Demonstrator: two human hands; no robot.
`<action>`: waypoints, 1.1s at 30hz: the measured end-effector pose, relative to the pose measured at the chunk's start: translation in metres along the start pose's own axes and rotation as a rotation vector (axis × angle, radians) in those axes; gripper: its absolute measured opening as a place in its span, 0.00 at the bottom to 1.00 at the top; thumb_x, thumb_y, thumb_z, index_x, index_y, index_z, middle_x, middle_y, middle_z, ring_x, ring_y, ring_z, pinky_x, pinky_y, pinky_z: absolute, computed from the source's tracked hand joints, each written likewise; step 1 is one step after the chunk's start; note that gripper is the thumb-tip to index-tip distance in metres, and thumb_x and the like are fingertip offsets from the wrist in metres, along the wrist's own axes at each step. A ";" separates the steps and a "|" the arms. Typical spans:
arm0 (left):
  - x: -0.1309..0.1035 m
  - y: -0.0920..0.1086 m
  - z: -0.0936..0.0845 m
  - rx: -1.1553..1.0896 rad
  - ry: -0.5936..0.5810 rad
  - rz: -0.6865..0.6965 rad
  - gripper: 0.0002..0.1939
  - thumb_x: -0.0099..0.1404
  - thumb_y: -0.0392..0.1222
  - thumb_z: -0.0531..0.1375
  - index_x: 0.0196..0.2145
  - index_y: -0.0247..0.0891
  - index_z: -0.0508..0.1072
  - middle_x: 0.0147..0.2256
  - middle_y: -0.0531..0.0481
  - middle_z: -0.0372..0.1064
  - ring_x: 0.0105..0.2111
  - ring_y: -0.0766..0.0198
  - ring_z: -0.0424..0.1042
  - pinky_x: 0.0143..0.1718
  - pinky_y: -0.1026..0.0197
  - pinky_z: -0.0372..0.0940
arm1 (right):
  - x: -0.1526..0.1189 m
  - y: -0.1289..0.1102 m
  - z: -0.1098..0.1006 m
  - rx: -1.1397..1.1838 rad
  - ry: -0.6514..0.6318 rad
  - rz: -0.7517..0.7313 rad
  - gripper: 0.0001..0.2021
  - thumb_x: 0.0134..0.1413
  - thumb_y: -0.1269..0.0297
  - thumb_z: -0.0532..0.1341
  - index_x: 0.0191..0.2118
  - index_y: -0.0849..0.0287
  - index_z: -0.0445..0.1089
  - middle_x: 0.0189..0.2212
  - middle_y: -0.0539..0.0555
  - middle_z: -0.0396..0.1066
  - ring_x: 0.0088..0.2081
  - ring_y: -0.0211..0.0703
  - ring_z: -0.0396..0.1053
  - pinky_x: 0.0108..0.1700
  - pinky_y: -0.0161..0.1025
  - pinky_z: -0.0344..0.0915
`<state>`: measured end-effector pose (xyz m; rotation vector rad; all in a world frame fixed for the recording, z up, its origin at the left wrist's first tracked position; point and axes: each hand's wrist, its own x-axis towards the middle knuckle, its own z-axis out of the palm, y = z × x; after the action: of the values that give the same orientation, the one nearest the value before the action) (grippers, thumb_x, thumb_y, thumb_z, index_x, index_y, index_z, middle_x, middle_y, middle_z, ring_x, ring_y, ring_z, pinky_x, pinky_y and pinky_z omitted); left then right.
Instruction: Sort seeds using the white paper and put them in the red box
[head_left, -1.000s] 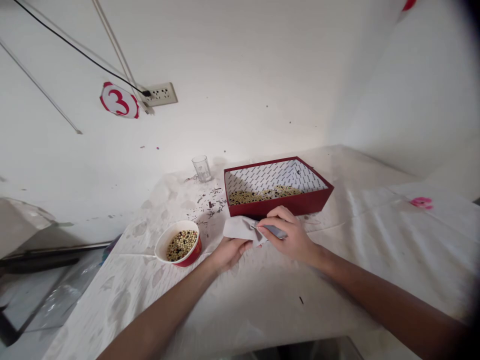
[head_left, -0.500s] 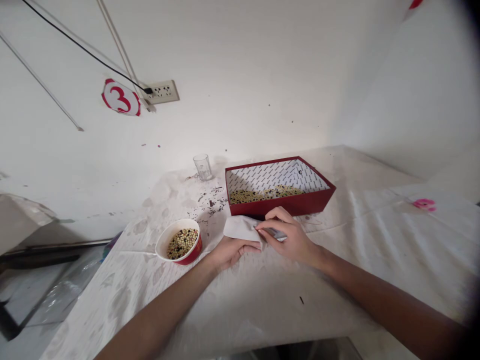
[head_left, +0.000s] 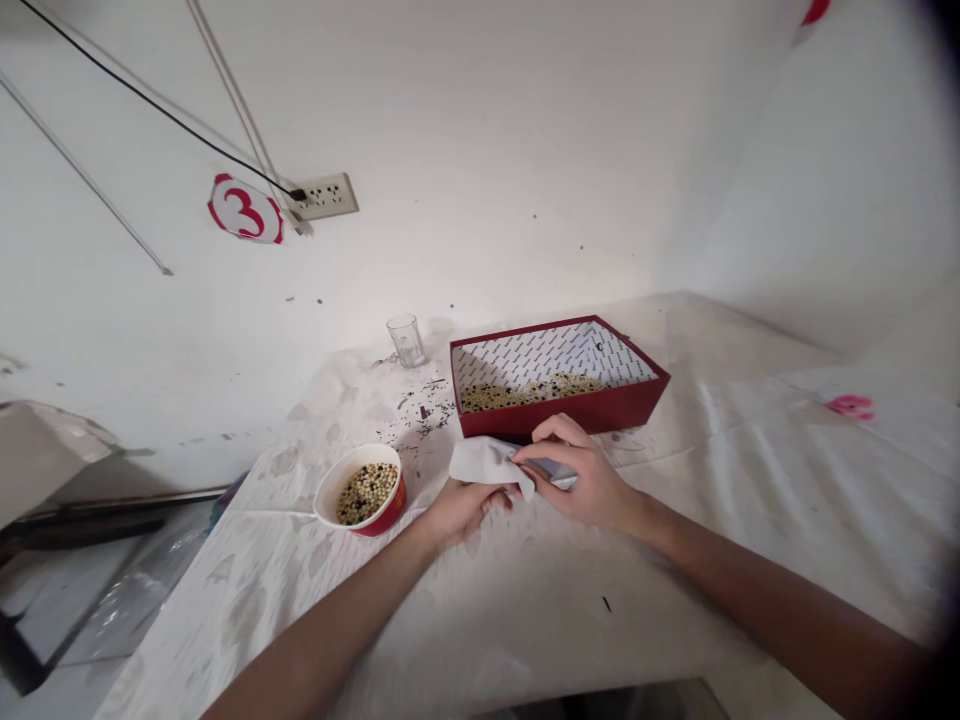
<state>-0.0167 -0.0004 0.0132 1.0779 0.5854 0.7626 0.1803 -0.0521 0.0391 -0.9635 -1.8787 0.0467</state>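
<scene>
A thin white sheet point(head_left: 480, 462), paper or cloth, is held between my two hands in front of the red box. My left hand point(head_left: 461, 512) grips it from below, the sheet covering part of its fingers. With thumb and fingers pinched, my right hand point(head_left: 592, 478) holds the sheet's right side. Something flat and bluish-grey shows under the right fingers; its kind is unclear. Just behind the hands stands the open red box point(head_left: 630, 405), with patterned white lining and mixed pale and dark beads or seeds point(head_left: 495, 397) inside.
Left of my hands stands a red and white paper bowl point(head_left: 388, 512) of similar grains, a white handle or stick beside it. A clear glass point(head_left: 407, 343) is near the wall, with dark scraps point(head_left: 424, 412) scattered before it. A power socket point(head_left: 330, 195) is on the wall.
The sheet's right corner now hangs lower and looks more folded between my hands. My left fingers have shifted a little beneath it. The view has tilted slightly.
</scene>
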 end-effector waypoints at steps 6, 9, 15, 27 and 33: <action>0.000 -0.004 0.002 0.021 0.051 0.048 0.17 0.52 0.48 0.74 0.33 0.35 0.76 0.27 0.50 0.72 0.25 0.65 0.70 0.22 0.64 0.63 | 0.002 -0.001 0.001 -0.078 0.024 -0.042 0.10 0.58 0.71 0.64 0.44 0.51 0.77 0.36 0.53 0.69 0.38 0.45 0.67 0.40 0.46 0.66; -0.001 -0.003 0.001 0.063 0.071 -0.009 0.17 0.51 0.49 0.73 0.32 0.36 0.75 0.27 0.49 0.73 0.21 0.67 0.68 0.16 0.66 0.56 | 0.002 -0.002 0.002 -0.083 0.019 -0.035 0.10 0.58 0.71 0.65 0.44 0.51 0.77 0.37 0.53 0.69 0.39 0.46 0.68 0.41 0.47 0.67; -0.002 0.003 -0.001 0.040 0.047 -0.083 0.15 0.49 0.47 0.73 0.23 0.36 0.73 0.22 0.50 0.72 0.17 0.72 0.60 0.16 0.66 0.50 | 0.003 -0.003 0.003 0.055 -0.030 0.017 0.09 0.63 0.70 0.62 0.45 0.51 0.76 0.37 0.53 0.71 0.40 0.44 0.70 0.40 0.43 0.71; -0.002 0.000 -0.007 -0.251 0.068 -0.033 0.06 0.58 0.42 0.68 0.32 0.40 0.77 0.31 0.50 0.74 0.37 0.60 0.75 0.39 0.60 0.70 | 0.063 -0.051 0.019 -0.049 -0.065 -0.289 0.06 0.68 0.67 0.61 0.43 0.53 0.76 0.35 0.51 0.76 0.37 0.43 0.70 0.42 0.44 0.68; -0.008 0.001 -0.011 -0.317 0.043 -0.090 0.11 0.69 0.35 0.57 0.31 0.40 0.77 0.33 0.51 0.78 0.43 0.59 0.76 0.44 0.59 0.69 | 0.121 -0.086 0.080 -0.231 -0.487 -0.414 0.08 0.70 0.63 0.60 0.40 0.57 0.76 0.38 0.54 0.75 0.45 0.45 0.71 0.48 0.43 0.64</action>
<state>-0.0300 -0.0007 0.0111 0.7401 0.5251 0.7717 0.0428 -0.0051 0.1250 -0.7350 -2.5490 -0.2039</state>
